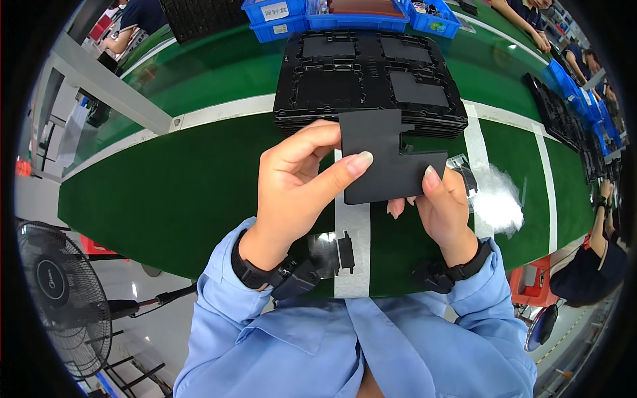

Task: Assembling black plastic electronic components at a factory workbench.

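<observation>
A flat black L-shaped panel [378,162] is held up over the green work table [199,192], with a notch at its upper right. My left hand [295,179] grips its left side, thumb across the face and fingers behind. At the lower right corner, my right hand [443,205] pinches the panel between thumb and fingers. Just beyond stands a stack of black molded trays [371,79] with panels in several pockets. A small black strip piece [346,253] with clear film [324,255] lies on the table near my left wrist.
Clear plastic film [497,199] and another dark piece lie right of my right hand. Blue bins [358,21] stand behind the trays. A black fan [60,292] is at the left, a grey post [109,83] behind it. Other people [587,272] work at the right.
</observation>
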`<action>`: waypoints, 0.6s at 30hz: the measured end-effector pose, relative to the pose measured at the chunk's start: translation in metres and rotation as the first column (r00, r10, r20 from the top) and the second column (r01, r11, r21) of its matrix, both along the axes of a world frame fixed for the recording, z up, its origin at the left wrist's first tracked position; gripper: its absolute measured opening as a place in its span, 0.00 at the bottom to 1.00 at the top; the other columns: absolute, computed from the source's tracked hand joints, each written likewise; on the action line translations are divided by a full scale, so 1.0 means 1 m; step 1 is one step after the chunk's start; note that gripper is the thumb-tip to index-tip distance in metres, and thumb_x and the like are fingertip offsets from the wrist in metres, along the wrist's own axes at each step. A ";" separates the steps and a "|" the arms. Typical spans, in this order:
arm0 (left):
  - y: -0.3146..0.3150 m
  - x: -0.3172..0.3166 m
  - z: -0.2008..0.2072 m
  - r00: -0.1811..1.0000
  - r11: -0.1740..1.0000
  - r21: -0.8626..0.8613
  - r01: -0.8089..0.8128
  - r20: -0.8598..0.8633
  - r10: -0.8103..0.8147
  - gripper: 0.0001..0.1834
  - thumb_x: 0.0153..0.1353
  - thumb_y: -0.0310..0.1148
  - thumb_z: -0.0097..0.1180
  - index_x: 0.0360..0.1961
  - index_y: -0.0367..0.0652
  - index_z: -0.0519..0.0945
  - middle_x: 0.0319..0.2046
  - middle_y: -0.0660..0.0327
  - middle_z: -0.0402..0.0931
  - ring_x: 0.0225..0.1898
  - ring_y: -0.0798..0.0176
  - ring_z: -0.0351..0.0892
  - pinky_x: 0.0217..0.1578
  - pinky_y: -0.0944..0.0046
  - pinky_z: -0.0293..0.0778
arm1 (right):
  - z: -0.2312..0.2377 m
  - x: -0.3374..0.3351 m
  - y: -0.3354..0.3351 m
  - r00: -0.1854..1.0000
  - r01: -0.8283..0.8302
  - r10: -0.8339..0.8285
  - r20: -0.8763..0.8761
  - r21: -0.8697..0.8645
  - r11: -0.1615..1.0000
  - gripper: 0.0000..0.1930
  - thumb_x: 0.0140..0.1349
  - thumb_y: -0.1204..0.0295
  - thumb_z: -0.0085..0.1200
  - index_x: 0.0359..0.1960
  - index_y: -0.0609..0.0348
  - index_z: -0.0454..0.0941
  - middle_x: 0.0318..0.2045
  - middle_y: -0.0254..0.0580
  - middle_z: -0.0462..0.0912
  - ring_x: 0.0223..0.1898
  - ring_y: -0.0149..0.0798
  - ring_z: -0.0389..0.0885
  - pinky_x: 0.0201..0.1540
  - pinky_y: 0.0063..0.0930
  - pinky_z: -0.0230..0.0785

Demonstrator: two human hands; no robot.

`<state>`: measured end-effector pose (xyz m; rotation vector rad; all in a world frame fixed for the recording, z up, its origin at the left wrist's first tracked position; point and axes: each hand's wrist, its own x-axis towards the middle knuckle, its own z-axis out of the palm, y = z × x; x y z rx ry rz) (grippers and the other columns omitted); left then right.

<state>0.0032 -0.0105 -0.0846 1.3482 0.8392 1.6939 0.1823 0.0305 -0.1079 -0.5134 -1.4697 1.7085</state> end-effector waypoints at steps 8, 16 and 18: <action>-0.002 -0.002 0.007 0.995 0.976 -0.218 -0.011 -0.098 -0.011 0.11 0.51 0.22 0.56 0.38 0.32 0.75 0.26 0.61 0.77 0.25 0.77 0.73 0.25 0.78 0.67 | 0.010 0.003 0.001 0.989 0.085 -0.099 0.108 0.126 0.988 0.11 0.61 0.70 0.42 0.36 0.67 0.72 0.24 0.38 0.75 0.27 0.30 0.72 0.34 0.23 0.64; 0.000 0.009 -0.005 0.964 0.915 -0.403 0.032 -0.230 -0.136 0.11 0.50 0.17 0.54 0.37 0.29 0.74 0.30 0.56 0.78 0.32 0.70 0.76 0.35 0.74 0.72 | 0.011 0.007 0.024 0.874 0.284 -0.477 0.095 0.696 0.659 0.05 0.48 0.78 0.53 0.20 0.62 0.71 0.20 0.39 0.73 0.24 0.36 0.71 0.33 0.25 0.60; 0.000 0.011 -0.006 0.955 0.907 -0.420 0.036 -0.253 -0.155 0.11 0.50 0.18 0.54 0.38 0.29 0.74 0.30 0.56 0.78 0.31 0.71 0.76 0.33 0.75 0.72 | 0.010 0.009 0.025 0.864 0.259 -0.487 0.126 0.717 0.647 0.05 0.49 0.77 0.53 0.19 0.62 0.70 0.18 0.37 0.72 0.23 0.36 0.70 0.33 0.25 0.59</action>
